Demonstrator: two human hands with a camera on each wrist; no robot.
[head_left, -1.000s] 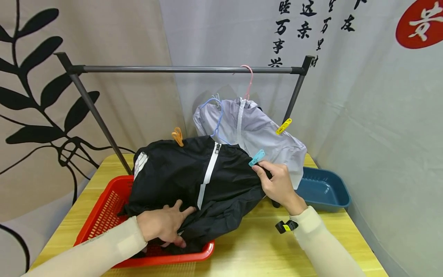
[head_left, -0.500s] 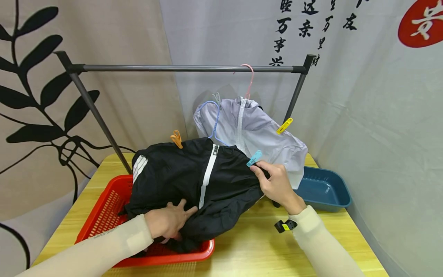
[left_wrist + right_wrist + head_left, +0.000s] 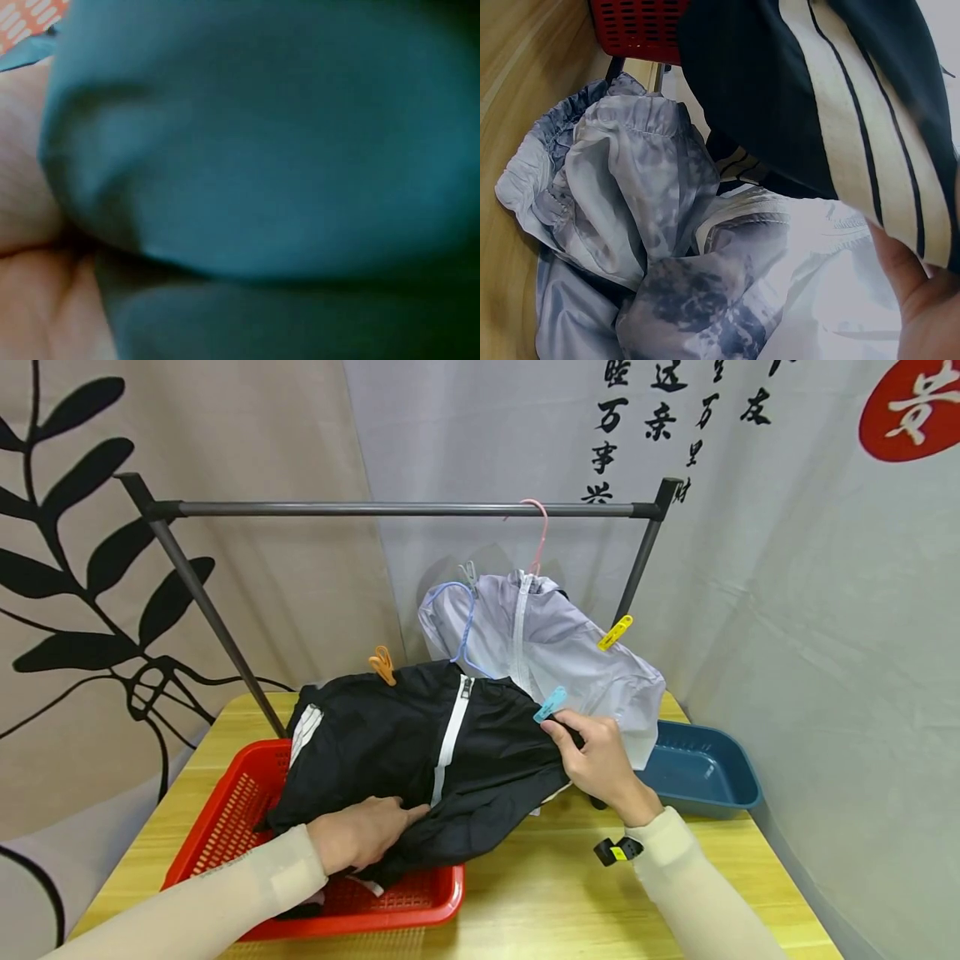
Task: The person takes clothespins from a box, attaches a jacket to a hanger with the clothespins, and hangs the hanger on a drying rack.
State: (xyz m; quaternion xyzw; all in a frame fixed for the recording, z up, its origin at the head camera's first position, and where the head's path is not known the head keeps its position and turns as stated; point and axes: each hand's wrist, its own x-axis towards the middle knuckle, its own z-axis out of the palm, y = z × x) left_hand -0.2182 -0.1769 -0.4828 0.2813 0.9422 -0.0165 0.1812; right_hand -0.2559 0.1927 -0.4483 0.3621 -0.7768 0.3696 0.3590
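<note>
A black jacket [image 3: 382, 735] with a white front zip hangs on a blue hanger [image 3: 467, 627], its lower part over the red basket [image 3: 247, 785]. An orange clothes peg [image 3: 382, 666] and a light blue clothes peg [image 3: 551, 704] are on its shoulders. My right hand [image 3: 600, 760] pinches the jacket's shoulder beside the blue peg; the right wrist view shows its thumb against the white-striped sleeve [image 3: 855, 127]. Low on the jacket front, my left hand [image 3: 363, 833] grips the cloth, which fills most of the left wrist view and hides the fingertips.
Behind, a light grey jacket [image 3: 555, 618] hangs by a pink hanger [image 3: 541, 539] from the dark rack bar [image 3: 405, 510], with a yellow peg [image 3: 615, 633] on its shoulder. A blue bin [image 3: 701, 768] stands at the right of the wooden table [image 3: 570, 893].
My left hand's spread fingers have drawn together on the cloth. The jacket's lower edge has lifted, baring more of the basket's front. My right hand has hardly moved.
</note>
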